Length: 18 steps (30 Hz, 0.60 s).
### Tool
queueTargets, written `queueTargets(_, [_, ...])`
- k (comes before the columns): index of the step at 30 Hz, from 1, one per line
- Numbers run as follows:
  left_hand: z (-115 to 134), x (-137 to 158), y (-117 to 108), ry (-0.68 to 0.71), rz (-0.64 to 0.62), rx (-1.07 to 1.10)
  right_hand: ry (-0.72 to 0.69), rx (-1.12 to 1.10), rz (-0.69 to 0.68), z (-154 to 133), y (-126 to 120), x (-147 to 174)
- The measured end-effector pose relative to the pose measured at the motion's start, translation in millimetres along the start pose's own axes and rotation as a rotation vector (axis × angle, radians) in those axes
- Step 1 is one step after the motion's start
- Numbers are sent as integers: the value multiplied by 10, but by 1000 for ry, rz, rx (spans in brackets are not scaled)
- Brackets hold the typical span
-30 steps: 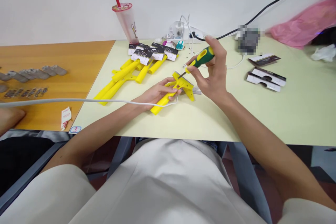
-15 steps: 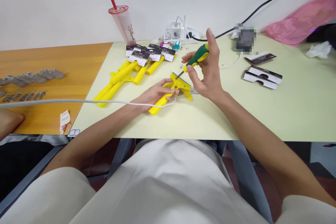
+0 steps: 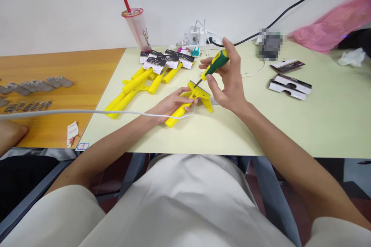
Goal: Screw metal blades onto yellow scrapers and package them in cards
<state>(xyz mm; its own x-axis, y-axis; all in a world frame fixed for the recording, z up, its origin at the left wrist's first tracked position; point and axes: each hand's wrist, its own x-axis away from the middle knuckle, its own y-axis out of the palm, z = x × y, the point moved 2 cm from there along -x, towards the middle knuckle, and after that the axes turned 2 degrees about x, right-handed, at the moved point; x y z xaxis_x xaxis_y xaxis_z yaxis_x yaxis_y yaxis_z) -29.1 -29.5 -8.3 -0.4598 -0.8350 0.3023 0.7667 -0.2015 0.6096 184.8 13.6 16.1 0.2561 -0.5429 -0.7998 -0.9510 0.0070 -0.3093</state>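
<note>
The pale green table (image 3: 319,131) carries the work; it adjoins a wooden table (image 3: 89,73) on the left. The pile of yellow scrapers (image 3: 127,94) with card tags is unchanged, lying beyond the left forearm. The right hand (image 3: 230,88) differs from the previous frame: its index finger is lower and bent closer over the butt of the screwdriver, while thumb and fingers grip the handle. The left hand (image 3: 176,102) has not changed; its fingers are closed around the neck of a yellow scraper (image 3: 199,93), located just above the near part of the green table, head pointing away to the right. The screwdriver (image 3: 216,63) has rotated: a yellow panel now faces upward where green showed earlier. Its tip remains on the scraper head.

Obstruction: a white cable (image 3: 127,112) passes in front of the left forearm and the held scraper's handle. A pink bag (image 3: 327,25) lies at the far right. A cup (image 3: 137,29) with a red straw stands behind the pile. Card sleeves (image 3: 290,85) lie to the right of the right hand. Small metal parts (image 3: 29,106) lie on the wooden table.
</note>
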Motion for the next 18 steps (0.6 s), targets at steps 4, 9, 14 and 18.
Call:
queueTargets(4, [-7, -14, -8, 17, 2, -4, -3, 10, -6, 39, 22, 20])
queueTargets(9, [-11, -1, 29, 1, 3, 6, -65, 83, 39, 62, 1, 6])
queueTargets(14, [1, -5, 18, -4, 24, 25, -82, 31, -18, -47, 40, -22])
queueTargets(18, [3, -2, -3, -16, 6, 30, -39, 27, -3, -36, 56, 2])
